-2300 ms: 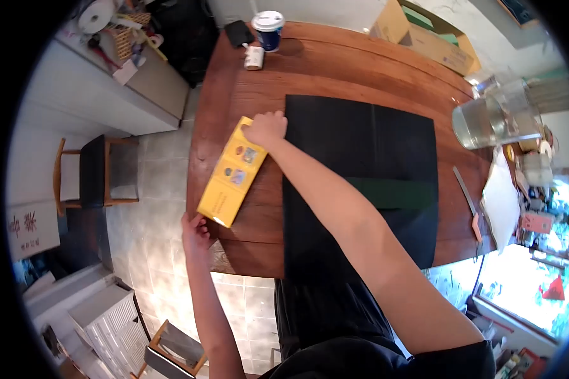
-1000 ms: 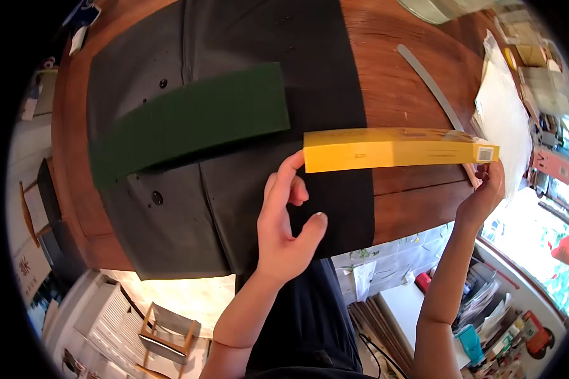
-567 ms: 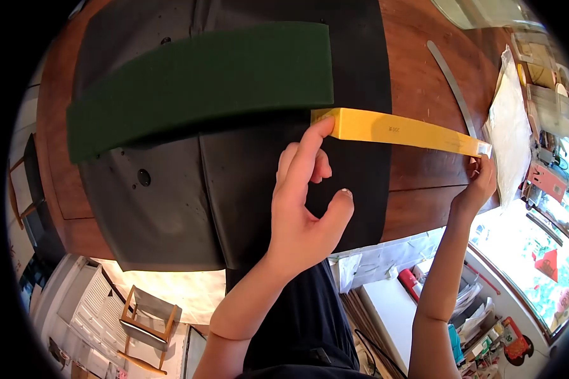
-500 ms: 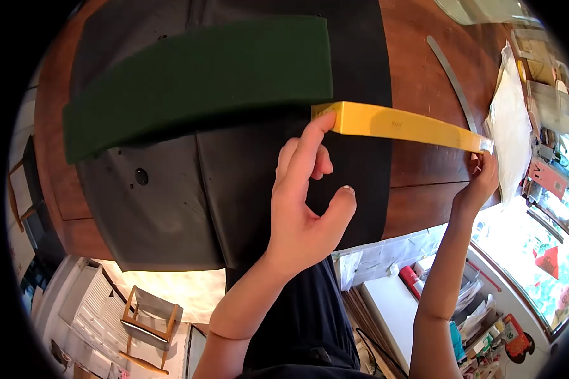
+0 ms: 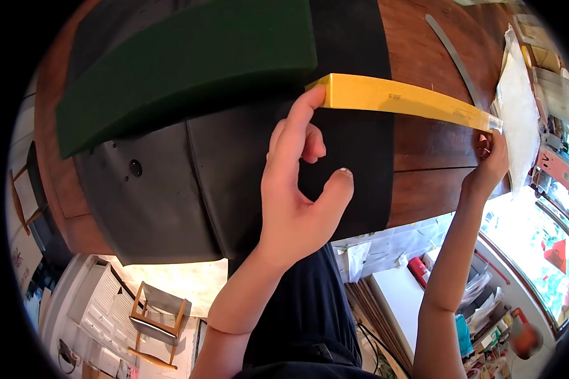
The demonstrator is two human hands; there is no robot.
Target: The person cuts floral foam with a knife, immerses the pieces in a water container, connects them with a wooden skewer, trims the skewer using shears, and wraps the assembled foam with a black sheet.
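Observation:
A long, narrow yellow box [image 5: 404, 99] with small dark print spans from the black mat out over the brown wooden table. My left hand [image 5: 294, 189] has its index fingertip against the box's left end. Its thumb stands well apart, and the other fingers are partly bent. At the far end, where a clear strip covers the yellow, my right hand [image 5: 488, 169] grips the box with fingers curled, partly hidden. A big dark green block [image 5: 189, 69] lies on the mat, close to the box's left end.
The black mat [image 5: 152, 208] drapes over the table's near edge. A thin grey strip [image 5: 452, 57] and a white sheet [image 5: 518, 107] lie on the wooden table [image 5: 423, 145] at right. Below are a chair [image 5: 161, 316], a white cabinet [image 5: 98, 294] and cluttered shelves by a window.
The view has shifted, so the table, green block and box sit higher in the picture. Both hands stay at the box's ends.

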